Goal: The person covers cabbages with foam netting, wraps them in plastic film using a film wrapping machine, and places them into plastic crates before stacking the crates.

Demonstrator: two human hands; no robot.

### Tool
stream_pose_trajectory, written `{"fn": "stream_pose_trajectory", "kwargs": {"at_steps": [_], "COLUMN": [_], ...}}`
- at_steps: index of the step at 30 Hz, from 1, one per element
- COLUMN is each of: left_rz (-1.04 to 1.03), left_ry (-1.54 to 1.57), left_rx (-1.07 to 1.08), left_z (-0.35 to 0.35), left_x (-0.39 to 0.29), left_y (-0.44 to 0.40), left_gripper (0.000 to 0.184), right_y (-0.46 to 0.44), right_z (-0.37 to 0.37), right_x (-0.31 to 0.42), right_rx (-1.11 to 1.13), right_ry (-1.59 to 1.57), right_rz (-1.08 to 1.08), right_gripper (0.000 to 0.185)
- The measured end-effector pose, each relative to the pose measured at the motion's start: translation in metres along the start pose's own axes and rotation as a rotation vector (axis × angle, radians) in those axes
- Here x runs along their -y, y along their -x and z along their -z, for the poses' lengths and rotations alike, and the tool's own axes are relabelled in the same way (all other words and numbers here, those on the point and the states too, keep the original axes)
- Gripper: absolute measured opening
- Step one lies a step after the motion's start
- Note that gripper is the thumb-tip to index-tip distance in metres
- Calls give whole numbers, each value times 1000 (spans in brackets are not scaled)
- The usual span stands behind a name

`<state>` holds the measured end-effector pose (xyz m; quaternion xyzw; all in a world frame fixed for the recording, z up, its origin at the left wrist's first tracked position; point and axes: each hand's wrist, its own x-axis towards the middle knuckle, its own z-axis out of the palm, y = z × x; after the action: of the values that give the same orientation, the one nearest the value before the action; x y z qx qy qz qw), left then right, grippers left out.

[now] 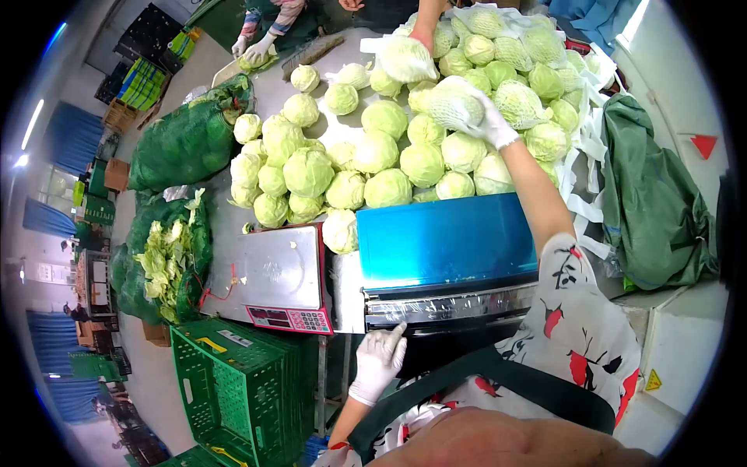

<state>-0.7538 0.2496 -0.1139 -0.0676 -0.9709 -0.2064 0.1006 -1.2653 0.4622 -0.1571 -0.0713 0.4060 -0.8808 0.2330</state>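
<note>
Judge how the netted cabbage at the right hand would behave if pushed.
Being rounded, the netted cabbage would probably roll, though neighbouring cabbages may block it. Its mesh sleeve looks likely to cushion it and give the gloved right hand some grip.

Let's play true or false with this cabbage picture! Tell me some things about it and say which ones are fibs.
1. The right hand in a white glove holds a round, pale green cabbage in white netting. True.
2. The left hand in a white glove holds a cabbage too. False: it has no cabbage and is by the front edge of the shiny blue-topped machine.
3. The flat silver metal scale has a blue frame. False: its frame is red.
4. The green plastic crate has holes in its sides. True.
</note>
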Motion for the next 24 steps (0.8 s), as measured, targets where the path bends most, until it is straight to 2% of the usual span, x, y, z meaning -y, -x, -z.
{"fn": "stream_pose_trajectory", "kwargs": {"at_steps": [2, 3, 5, 6, 7, 8, 9, 11, 13, 14, 15, 17, 18, 19, 20, 21, 23, 24], "left_rz": [26, 46, 101, 88, 124, 60, 85, -34, -99, -93, -87, -43, -59, 30, 101, 91, 84, 115], "left_ry": [41, 65, 305, 419, 551, 537, 628, 665, 631, 612, 596, 661, 695, 696, 657, 487, -79, -192], "left_rx": [-4, 2, -106, -170, -120, -136, -79, -33, 67, 24, -26, 8, 7, 1, -36, -121, -120, -85], "left_z": [9, 13, 12, 13, 7, 5, 0, -24, -49, -60, -65, -61, -58, -53, -39, -29, -6, -12], "left_x": [7, 10, 15, 14, 15, 9, 2, -6, -17, -18, -25, -25, -19, -14, -12, 0, 21, 37], "left_y": [-6, -9, -21, -35, -43, -59, -72, -97, -112, -116, -121, -123, -124, -116, -105, -92, -59, -34], "left_gripper": [31, 31, 33, 36, 41, 51, 60, 72, 73, 77, 80, 81, 80, 80, 81, 81, 81, 81], "right_y": [53, 77, 127, 150, 175, 209, 238, 285, 309, 311, 311, 310, 312, 323, 336, 350, 391, 410], "right_z": [-31, -42, -57, -51, -42, -60, -77, -99, -98, -102, -101, -94, -87, -82, -78, -75, -78, -61], "right_x": [9, 7, -3, -14, -26, -31, -26, -47, -73, -78, -75, -70, -65, -62, -56, -52, -42, -51], "right_rx": [157, 137, 89, 105, 92, 40, 39, -85, -188, -232, -230, -230, -206, -270, -329, -385, -654, -820], "right_ry": [-204, -205, -212, -139, -1, 175, 593, 727, 1282, 1289, 1268, 1203, 1175, 1218, 1260, 1299, 1460, 1687], "right_rz": [-38, -71, -140, -128, -116, -72, 65, 71, 292, 269, 216, 117, 147, 248, 345, 441, 508, 425], "right_gripper": [56, 59, 63, 63, 62, 61, 59, 70, 86, 98, 99, 101, 97, 93, 89, 85, 71, 68]}}
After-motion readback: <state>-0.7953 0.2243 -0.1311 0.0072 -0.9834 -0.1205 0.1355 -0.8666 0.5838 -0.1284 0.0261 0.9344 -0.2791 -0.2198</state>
